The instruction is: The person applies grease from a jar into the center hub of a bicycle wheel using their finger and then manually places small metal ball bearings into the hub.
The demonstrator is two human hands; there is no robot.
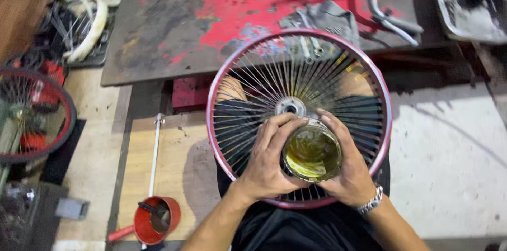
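Two bare hands close around one small round open tin of yellowish-green grease (312,154), held just above the lower half of a spoked wheel. The left hand (266,164) wraps the tin's left side, fingers curled snugly over its rim; the right hand (348,169) cups the right side, fingers bent tight against the wall, with a metal-link wristwatch (371,202) on its wrist. The tin's inside looks glossy and smeared, the grease scooped unevenly, its metal rim thin and shiny.

One dark-red metal wheel rim laced with many thin silver wire spokes (299,116) lies flat across the person's lap, the spokes fanning from one bright metal hub (290,106) just above the left fingers. The rim's paint is smooth and slightly dulled.

Beyond the wheel lies one low worktable of dark sheet metal with worn red paint patches (174,24), scratched and stained. On it sits one crumpled grey rag (325,19) and one bent grey hose (388,16). One second spoked wheel with a dark tyre (31,114) rests at the left edge. One red round metal pot with a long handle (156,219) stands on the pale wooden board near the left elbow, well apart from the tin.
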